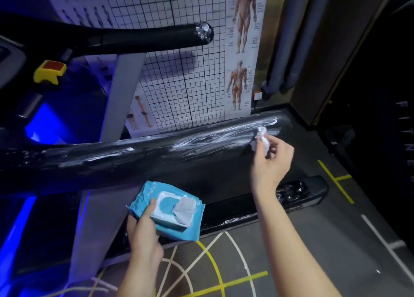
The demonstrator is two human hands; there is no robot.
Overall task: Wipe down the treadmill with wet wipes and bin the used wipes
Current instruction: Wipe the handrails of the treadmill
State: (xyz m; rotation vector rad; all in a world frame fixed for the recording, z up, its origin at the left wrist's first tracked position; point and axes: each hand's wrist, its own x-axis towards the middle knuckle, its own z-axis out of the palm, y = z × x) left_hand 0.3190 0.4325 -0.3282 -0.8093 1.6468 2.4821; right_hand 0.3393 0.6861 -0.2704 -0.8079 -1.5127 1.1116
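Pinching crumpled wipe against treadmill handrail, right of frame, in right grip; clamping left grip round wipe pack, lower centre.

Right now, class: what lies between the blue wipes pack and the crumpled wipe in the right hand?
In the head view, only the black treadmill rail, streaked with white, lies between the wipes pack and the crumpled wipe.

only thing I can actually make out is the pale lettering running along the dark surface on the far right, looks like F I T N E before the edge cuts it off. the muscle poster has labels beside the figures but they're way too small to read, same with the print on the blue wipes pack
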